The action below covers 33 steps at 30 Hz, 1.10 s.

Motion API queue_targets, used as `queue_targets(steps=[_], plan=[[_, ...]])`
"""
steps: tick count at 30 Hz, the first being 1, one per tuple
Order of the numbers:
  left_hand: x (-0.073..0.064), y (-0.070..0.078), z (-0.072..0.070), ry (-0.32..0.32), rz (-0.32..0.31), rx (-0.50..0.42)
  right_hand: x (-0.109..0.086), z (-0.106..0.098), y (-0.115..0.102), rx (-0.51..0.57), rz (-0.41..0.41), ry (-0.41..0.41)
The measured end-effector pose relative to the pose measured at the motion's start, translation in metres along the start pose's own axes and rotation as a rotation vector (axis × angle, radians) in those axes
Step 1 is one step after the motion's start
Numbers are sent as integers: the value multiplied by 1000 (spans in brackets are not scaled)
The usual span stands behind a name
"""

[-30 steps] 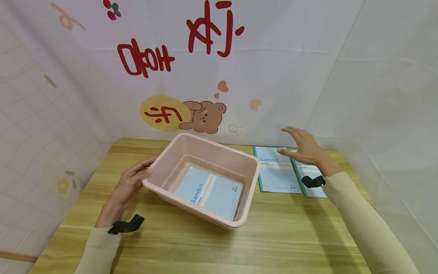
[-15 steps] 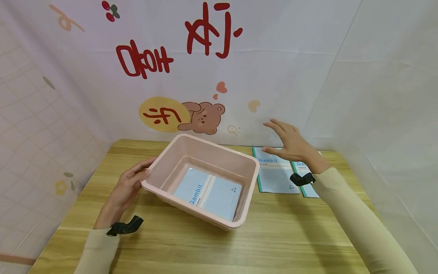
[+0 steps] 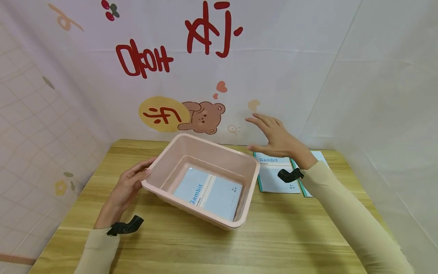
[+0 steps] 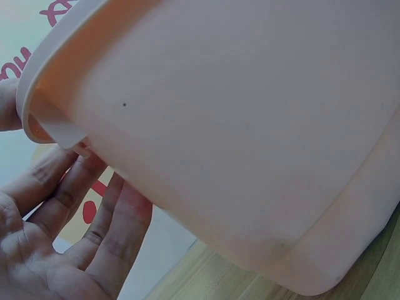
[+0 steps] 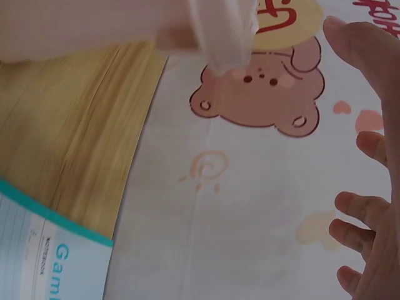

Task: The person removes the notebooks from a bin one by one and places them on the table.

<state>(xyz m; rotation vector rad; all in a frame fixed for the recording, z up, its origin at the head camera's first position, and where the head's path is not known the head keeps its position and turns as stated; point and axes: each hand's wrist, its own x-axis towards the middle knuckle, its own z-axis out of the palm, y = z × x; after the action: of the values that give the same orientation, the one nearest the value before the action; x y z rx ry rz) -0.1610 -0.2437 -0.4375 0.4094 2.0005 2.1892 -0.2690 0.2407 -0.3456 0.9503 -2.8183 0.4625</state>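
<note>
A pink plastic basin stands tilted on the table, with a blue-and-white Gambit notebook lying flat inside. My left hand grips the rim at its left corner. In the left wrist view, the thumb is at the rim and the fingers reach against the outer wall. Raised in the air beyond the basin's right corner, my right hand has its fingers spread and holds nothing. Below it lies a notebook with a green spine. The forearm partly hides another notebook beside that one.
The wood-grain table ends at a white cloth backdrop printed with red characters and a bear. Cloth walls rise on the left and right. A black wrist mount sits on each forearm.
My right hand has moved left from over the right-hand notebooks toward the basin, rising slightly with fingers spread. My left hand and the basin have stayed in place.
</note>
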Motion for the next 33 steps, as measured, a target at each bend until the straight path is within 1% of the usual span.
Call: queue_targets(steps=[4, 8, 13, 21, 24, 30, 33], plan=[[0, -1, 0, -2, -5, -1, 7, -1, -13, 5, -35, -7], [-1, -2, 0, -1, -14, -1, 15, -2, -24, -13, -75, -7], [-1, -1, 0, 2, -13, 2, 25, -3, -37, -24, -103, -15], [-2, 0, -1, 3, -8, 16, 38, 3, -60, -49, -169, -42], [-2, 0, -1, 1, -6, 20, 43, 5, -70, -73, -190, -56], [-2, 0, 0, -3, -5, 11, 53, 9, -89, -82, -215, -99], [-1, -1, 0, -5, -3, 6, 58, 13, -99, -86, -248, -115]])
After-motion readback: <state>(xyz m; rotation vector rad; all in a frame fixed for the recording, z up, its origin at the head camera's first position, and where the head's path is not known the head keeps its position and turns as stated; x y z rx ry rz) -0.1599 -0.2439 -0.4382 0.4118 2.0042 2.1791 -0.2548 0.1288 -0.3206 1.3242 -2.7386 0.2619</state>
